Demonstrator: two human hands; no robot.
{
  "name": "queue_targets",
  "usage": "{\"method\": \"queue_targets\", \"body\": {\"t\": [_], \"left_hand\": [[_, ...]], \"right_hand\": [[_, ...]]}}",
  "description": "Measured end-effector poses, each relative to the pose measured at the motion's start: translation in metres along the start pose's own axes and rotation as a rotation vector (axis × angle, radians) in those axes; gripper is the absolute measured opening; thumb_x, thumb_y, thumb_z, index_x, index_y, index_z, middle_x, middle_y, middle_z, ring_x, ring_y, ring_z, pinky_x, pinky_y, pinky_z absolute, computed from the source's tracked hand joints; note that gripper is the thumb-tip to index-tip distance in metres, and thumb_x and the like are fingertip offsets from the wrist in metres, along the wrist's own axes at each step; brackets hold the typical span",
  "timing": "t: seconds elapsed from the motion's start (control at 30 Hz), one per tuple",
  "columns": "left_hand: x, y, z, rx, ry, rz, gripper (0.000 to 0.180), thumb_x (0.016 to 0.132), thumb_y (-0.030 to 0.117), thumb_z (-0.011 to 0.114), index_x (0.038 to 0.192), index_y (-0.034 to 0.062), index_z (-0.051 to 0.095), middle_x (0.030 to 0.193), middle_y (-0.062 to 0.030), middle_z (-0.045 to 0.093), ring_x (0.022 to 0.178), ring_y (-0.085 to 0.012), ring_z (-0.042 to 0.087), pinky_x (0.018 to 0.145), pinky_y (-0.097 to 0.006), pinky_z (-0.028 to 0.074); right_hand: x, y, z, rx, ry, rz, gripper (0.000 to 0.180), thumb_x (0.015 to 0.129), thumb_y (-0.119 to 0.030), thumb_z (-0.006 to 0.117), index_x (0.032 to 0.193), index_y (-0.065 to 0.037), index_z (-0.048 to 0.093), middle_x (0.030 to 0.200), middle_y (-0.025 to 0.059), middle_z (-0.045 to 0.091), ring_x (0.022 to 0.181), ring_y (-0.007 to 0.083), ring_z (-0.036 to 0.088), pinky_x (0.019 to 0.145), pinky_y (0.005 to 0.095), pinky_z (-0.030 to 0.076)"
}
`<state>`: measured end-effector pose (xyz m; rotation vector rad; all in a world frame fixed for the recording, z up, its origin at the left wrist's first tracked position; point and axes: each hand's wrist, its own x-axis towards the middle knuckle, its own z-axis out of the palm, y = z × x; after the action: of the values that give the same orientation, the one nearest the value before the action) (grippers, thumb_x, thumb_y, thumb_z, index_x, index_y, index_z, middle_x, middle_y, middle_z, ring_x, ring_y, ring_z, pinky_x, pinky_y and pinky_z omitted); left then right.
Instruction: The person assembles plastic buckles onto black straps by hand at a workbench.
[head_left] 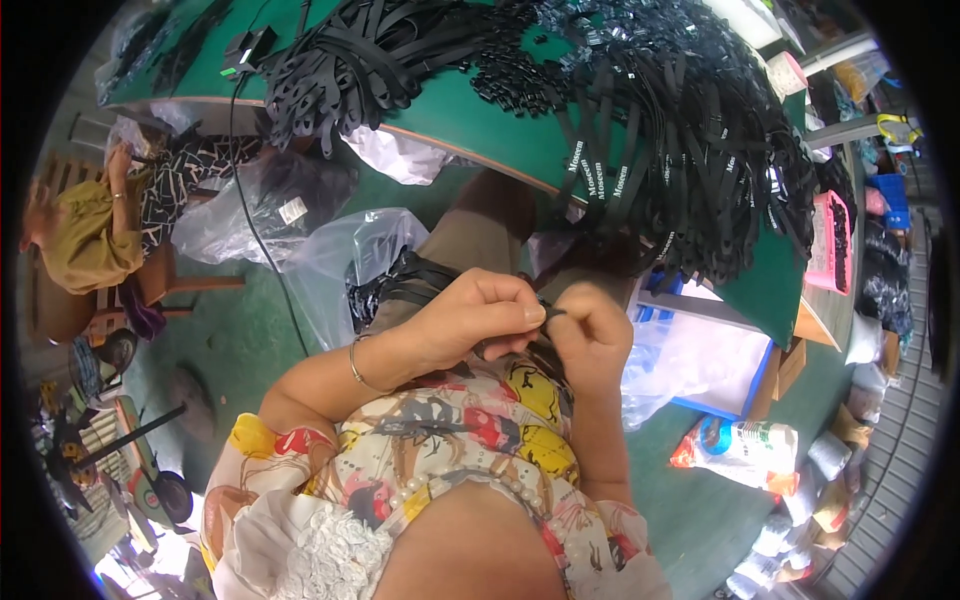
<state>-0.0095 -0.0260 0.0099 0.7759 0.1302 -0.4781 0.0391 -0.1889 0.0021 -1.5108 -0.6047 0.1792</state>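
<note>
Close in, both hands meet just above the lap, in front of a patterned blouse. Left hand (pixel 470 320), wearing a thin bangle (pixel 356 362) at the wrist, is curled nearly closed, thumb and fingertips pinched on a short black strap piece (pixel 545 318). Right hand (pixel 592 335) is also curled into a loose fist, fingers nipping the same strap piece from the other side; the two hands touch at the knuckles. Strap piece is small and mostly hidden between the fingers; its exact shape cannot be told.

Just beyond the left hand, a clear plastic bag (pixel 345 262) sits on the lap, open, with a bundle of black straps (pixel 400 282) in it. Above that, a green worktop (pixel 480 120) with a curved edge carries a large heap of black straps (pixel 690 150), many hanging over the edge toward the hands. A second dark pile (pixel 340 70) lies on the far left part of the worktop.

Right of the hands, a blue crate (pixel 720 390) lined with clear plastic stands on the green floor; a white-and-orange packet (pixel 745 448) lies near it. A pink tray (pixel 828 240) sits at the worktop's right end.

Far left, another person (pixel 95 235) in a mustard top is seated, well apart.
</note>
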Motion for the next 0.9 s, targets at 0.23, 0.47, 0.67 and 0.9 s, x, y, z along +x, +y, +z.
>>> {"method": "queue_targets", "body": {"t": [0.23, 0.47, 0.67, 0.9], "left_hand": [[-0.003, 0.013, 0.0, 0.323, 0.021, 0.043, 0.028, 0.09, 0.03, 0.051, 0.082, 0.0037, 0.057, 0.07, 0.001, 0.054, 0.058, -0.0038, 0.045, 0.051, -0.017, 0.035], [-0.006, 0.011, -0.01, 0.354, -0.033, 0.097, 0.027, 0.092, 0.028, 0.049, 0.087, 0.0029, 0.058, 0.069, 0.0024, 0.051, 0.059, -0.0028, 0.042, 0.051, -0.017, 0.033], [-0.004, 0.01, -0.012, 0.213, -0.119, 0.023, 0.026, 0.092, 0.027, 0.049, 0.09, 0.0029, 0.058, 0.068, 0.0027, 0.05, 0.058, -0.0024, 0.041, 0.05, -0.016, 0.031], [-0.004, 0.02, -0.014, 0.322, -0.118, 0.007, 0.025, 0.091, 0.027, 0.05, 0.093, 0.0035, 0.057, 0.069, 0.0028, 0.049, 0.059, -0.0023, 0.04, 0.05, -0.016, 0.03]], "right_hand": [[0.013, -0.004, -0.006, -0.249, -0.105, -0.215, 0.032, 0.062, -0.009, 0.075, 0.091, -0.002, 0.062, 0.084, 0.0087, 0.056, 0.073, 0.0208, 0.054, 0.063, 0.0282, 0.043], [0.003, 0.003, -0.004, 0.055, 0.022, 0.022, 0.029, 0.069, -0.01, 0.074, 0.092, 0.003, 0.061, 0.084, 0.0088, 0.059, 0.073, 0.0145, 0.055, 0.064, 0.0247, 0.044], [-0.003, 0.012, 0.001, 0.518, -0.005, 0.144, 0.03, 0.072, -0.008, 0.072, 0.095, 0.005, 0.059, 0.086, 0.0075, 0.058, 0.077, 0.0132, 0.055, 0.068, 0.0232, 0.044], [0.003, 0.012, -0.008, 0.309, -0.024, 0.084, 0.03, 0.072, -0.006, 0.072, 0.096, 0.005, 0.058, 0.089, 0.0079, 0.057, 0.079, 0.0134, 0.055, 0.071, 0.0232, 0.043]]}}
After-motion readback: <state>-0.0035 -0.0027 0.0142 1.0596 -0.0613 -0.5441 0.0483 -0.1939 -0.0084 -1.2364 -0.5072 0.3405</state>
